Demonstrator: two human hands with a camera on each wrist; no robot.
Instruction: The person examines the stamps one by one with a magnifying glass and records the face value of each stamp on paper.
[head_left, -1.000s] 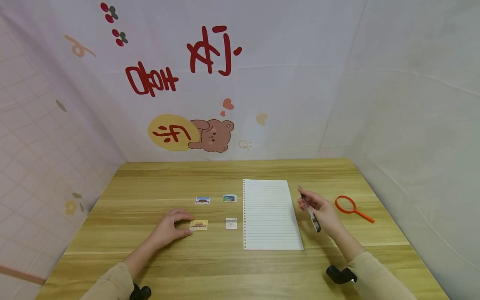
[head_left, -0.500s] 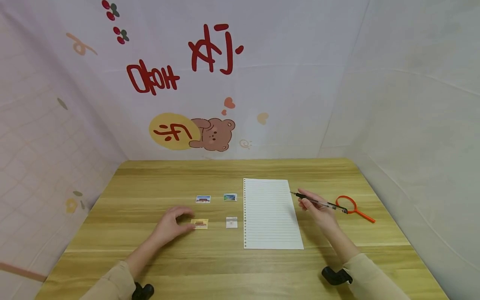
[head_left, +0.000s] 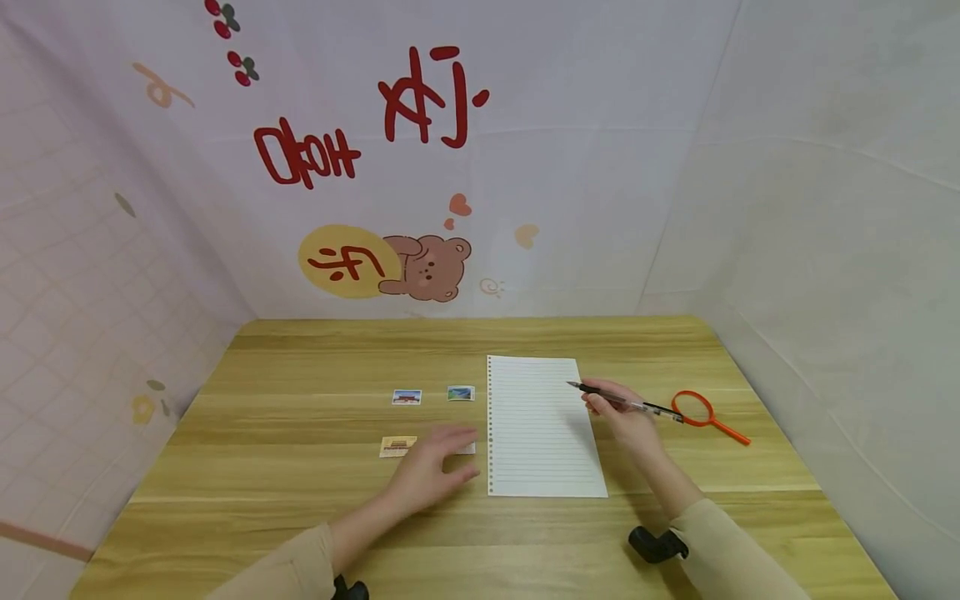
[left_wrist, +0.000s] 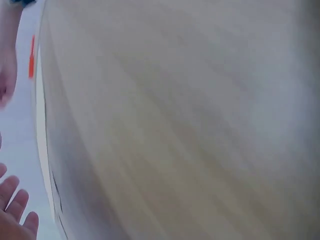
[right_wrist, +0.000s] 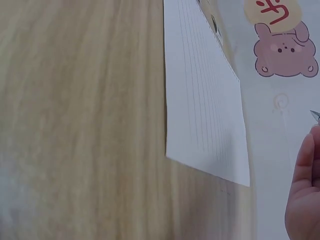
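In the head view my right hand (head_left: 626, 421) pinches a clear gel pen (head_left: 622, 400) with a black grip. The pen's tip points left, over the right part of a lined sheet of paper (head_left: 543, 450). My left hand (head_left: 431, 467) is spread above the table just left of the sheet, holding nothing. It partly covers a grey-and-white stamp (head_left: 467, 448) and the edge of a yellow stamp (head_left: 396, 446). Behind them lie a stamp with a red building (head_left: 407, 397) and a blue-green landscape stamp (head_left: 460, 393). In the right wrist view only the pen tip (right_wrist: 315, 115) shows.
An orange magnifying glass (head_left: 697, 410) lies right of my right hand. The wooden table (head_left: 315, 358) meets a white printed cloth (head_left: 570, 167) at the back, with cloth on both sides too. A black wrist mount (head_left: 656, 546) sits under the right sleeve.
The left hand has left the yellow stamp and moved right, over the grey-and-white one. In the right hand the pen has swung from steep to nearly level, and its tip has moved left over the sheet.
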